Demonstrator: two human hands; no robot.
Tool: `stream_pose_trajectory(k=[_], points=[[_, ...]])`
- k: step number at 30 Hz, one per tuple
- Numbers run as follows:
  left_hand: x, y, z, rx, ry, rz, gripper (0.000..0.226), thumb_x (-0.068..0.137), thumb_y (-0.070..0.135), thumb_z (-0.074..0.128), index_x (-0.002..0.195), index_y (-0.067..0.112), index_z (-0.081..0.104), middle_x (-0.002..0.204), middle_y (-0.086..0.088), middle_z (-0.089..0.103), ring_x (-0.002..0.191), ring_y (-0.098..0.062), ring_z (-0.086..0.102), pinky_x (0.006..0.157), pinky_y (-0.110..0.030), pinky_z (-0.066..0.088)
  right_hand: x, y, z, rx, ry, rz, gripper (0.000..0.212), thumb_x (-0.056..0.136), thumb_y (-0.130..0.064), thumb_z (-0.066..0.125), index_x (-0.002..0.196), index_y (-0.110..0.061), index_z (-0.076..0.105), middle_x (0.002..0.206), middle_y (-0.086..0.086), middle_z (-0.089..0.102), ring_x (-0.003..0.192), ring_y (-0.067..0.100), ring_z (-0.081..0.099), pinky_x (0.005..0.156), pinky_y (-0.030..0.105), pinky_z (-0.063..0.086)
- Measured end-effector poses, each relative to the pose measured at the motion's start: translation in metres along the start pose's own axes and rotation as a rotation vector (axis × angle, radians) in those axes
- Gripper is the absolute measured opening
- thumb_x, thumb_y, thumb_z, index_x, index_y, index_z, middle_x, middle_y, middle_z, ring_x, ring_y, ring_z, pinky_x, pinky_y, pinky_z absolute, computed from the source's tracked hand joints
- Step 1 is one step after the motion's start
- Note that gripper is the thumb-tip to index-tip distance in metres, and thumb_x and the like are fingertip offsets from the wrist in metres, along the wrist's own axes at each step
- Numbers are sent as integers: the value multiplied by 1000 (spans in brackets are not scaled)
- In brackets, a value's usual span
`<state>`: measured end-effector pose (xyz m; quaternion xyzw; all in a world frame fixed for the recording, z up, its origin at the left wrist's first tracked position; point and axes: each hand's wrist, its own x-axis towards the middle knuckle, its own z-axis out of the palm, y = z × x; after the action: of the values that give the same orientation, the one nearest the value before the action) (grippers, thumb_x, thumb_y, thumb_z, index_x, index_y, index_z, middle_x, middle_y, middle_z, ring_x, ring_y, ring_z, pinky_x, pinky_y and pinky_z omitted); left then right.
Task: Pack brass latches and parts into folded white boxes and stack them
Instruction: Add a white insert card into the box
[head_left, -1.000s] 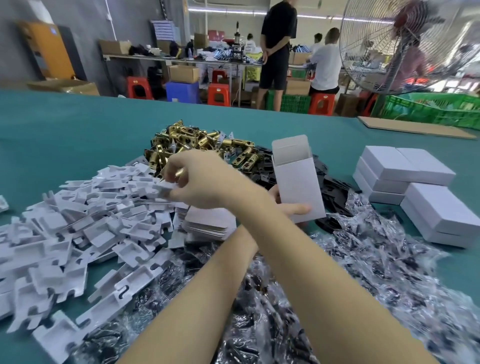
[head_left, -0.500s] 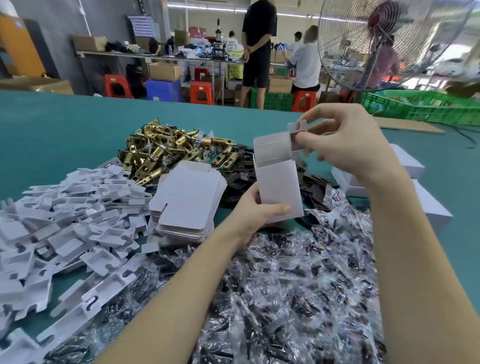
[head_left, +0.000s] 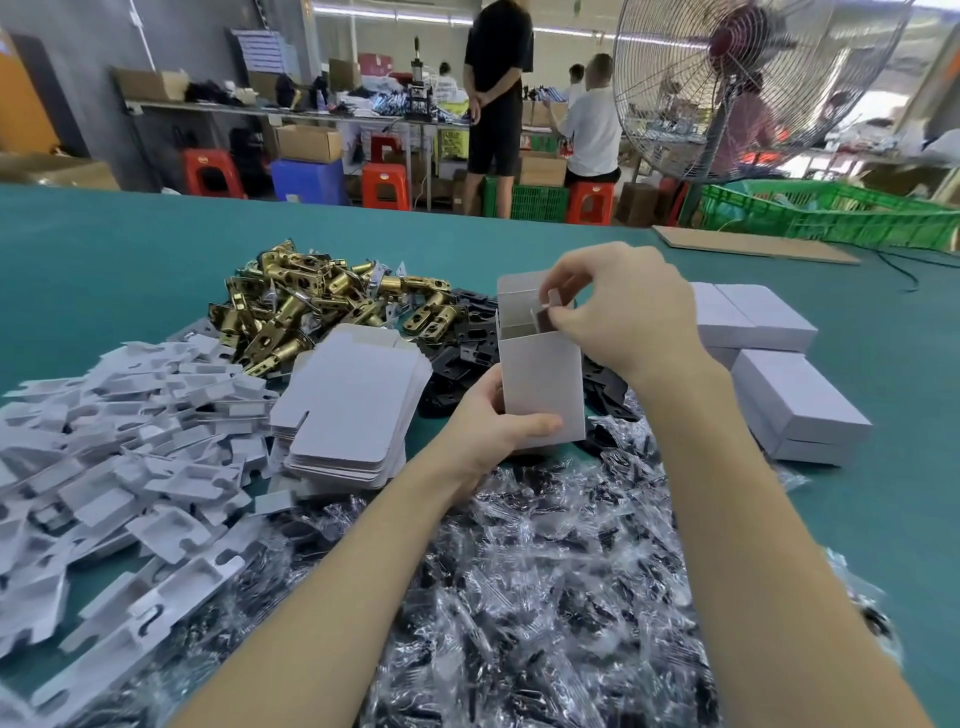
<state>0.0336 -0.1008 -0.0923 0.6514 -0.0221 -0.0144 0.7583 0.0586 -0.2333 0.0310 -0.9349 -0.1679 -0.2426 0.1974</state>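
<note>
Your right hand (head_left: 623, 312) pinched a small white cardboard insert with a dark part (head_left: 546, 314) at the open top of the upright white folded cardboard box (head_left: 540, 387), probably to feed it straight down. Your left hand (head_left: 488, 431) gripped the box's lower end, thumb across its front, likely steadying it above the teal table (head_left: 130, 260). Around it lay a stack of flat white box blanks (head_left: 348, 410), a heap of brass latches (head_left: 291, 306), loose white card inserts (head_left: 130, 447), clear bagged dark parts (head_left: 545, 571) and finished closed white boxes (head_left: 789, 395) stacked to your right. Beyond stood a large metal fan (head_left: 737, 88), green crates (head_left: 831, 218) and other workers (head_left: 498, 104).
</note>
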Motion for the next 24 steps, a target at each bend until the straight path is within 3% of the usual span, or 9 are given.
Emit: stream_pose_trajectory(k=[5,10,13,16,18,20,24], points=[[0,0,0,65,-31,27,53,79,-7,78,118,22,59,115,-7,69,102,-17,67,82,-26,60,3,6,-12,-40,-119,76,13,82,-21,68,86,-32,73,90,-11,72,89,19,65,62,24,41],[-1,0,0,100,-30,38,53,78,-6,79,118,22,61,111,-8,69,97,-14,66,75,-20,57,2,8,-25,92,-240,41,15,82,-13,74,81,-28,78,85,-6,74,78,14,66,68,26,52],[0,-2,0,113,-39,35,52,78,-6,79,118,21,61,108,-7,69,101,-19,67,85,-33,61,2,12,-33,57,-292,-24,10,85,-18,75,81,-25,78,84,-5,74,81,13,66,72,27,53],[0,-1,0,131,-43,32,54,77,-5,81,122,19,61,110,-10,69,107,-25,67,94,-43,58,2,16,-41,14,-365,-76,14,88,-22,75,77,-30,75,76,-14,69,76,1,63,66,22,46],[0,-1,0,124,-36,35,54,77,-5,81,122,19,61,110,-8,69,105,-22,68,90,-38,60,3,19,-41,19,-355,-93,15,88,-24,76,76,-32,75,70,-19,64,74,-1,61,62,20,43],[1,-1,0,104,-30,37,51,78,-5,80,118,21,61,110,-6,70,98,-15,68,80,-27,60,5,21,-39,6,-314,-104,11,89,-26,75,79,-31,78,67,-22,57,75,6,61,68,23,42],[1,-2,0,78,-32,32,52,78,-5,79,120,21,61,112,-5,70,95,-11,69,74,-21,57,7,22,-33,-40,-295,-92,12,93,-27,70,88,-30,81,76,-24,51,79,12,60,76,28,46]])
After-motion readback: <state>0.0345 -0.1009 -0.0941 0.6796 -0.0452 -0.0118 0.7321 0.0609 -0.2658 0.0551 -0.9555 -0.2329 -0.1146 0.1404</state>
